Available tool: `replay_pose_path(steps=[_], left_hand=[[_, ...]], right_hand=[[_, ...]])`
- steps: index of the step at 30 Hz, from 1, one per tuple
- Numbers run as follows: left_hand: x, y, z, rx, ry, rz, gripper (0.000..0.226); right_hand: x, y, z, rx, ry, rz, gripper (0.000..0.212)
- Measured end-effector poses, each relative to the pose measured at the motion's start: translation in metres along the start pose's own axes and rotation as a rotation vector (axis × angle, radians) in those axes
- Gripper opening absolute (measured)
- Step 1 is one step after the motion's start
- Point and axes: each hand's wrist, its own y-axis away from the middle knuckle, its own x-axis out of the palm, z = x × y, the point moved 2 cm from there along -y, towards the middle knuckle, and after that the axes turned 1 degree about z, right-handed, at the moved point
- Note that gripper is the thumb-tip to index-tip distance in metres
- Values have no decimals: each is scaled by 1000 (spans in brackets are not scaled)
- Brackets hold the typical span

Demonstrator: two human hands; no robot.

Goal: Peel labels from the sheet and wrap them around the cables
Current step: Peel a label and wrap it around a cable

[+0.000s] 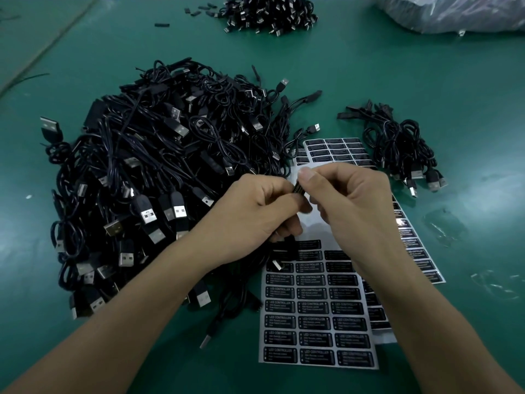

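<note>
My left hand [255,211] and my right hand [346,200] meet at the middle of the view, above the label sheets. Between their fingertips is a small black controller piece of a cable with a black label [299,191] pressed around it. The cable [284,260] hangs down from my left hand to a USB plug. The nearest label sheet [315,322] lies below my hands, with several rows of black "LED CONTROLLER" labels. A second sheet [338,150] lies beyond my hands and a third [417,251] under my right wrist.
A big heap of black USB cables [147,177] fills the green table [426,95] at the left. A small bundle of cables [403,146] lies at the right. Another pile [270,12] and a plastic bag [454,12] are at the far edge.
</note>
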Motion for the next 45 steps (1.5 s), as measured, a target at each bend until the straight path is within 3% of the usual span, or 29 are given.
replay_pose_path(steps=[4, 7, 10, 13, 18, 22, 25, 29, 32, 37, 39, 45], left_hand=[[-3, 1, -4, 94, -115, -121, 21], [-10, 3, -12, 174, -159, -232, 22], [-23, 5, -20, 186, 34, -391, 22], [-34, 7, -25, 122, 241, -469, 23], [-39, 7, -29, 68, 386, -462, 37], [-38, 7, -30, 55, 450, -480, 28], [-37, 6, -31, 49, 487, -470, 25], [-46, 8, -31, 79, 532, -503, 39], [-48, 9, -30, 90, 531, -546, 43], [-52, 9, -30, 71, 550, -605, 35], [-54, 9, -30, 76, 551, -629, 33], [-55, 8, -28, 86, 573, -660, 32]], right_hand=[[1, 3, 0, -2, 18, -20, 39], [2, 6, 2, 22, 47, 8, 38], [8, 10, 4, 116, 87, 209, 34], [21, 19, 5, 90, 195, 402, 36], [30, 23, 9, 49, 82, 361, 27], [38, 26, 11, 104, -57, 426, 38], [41, 26, 12, 96, -30, 332, 30], [12, 12, 19, 71, -28, 202, 15], [-28, -3, 25, 30, 89, 119, 19], [-106, -45, 4, 90, 361, -344, 10], [-122, -62, -2, 116, 492, -455, 24], [-125, -95, -12, 228, 675, -420, 35]])
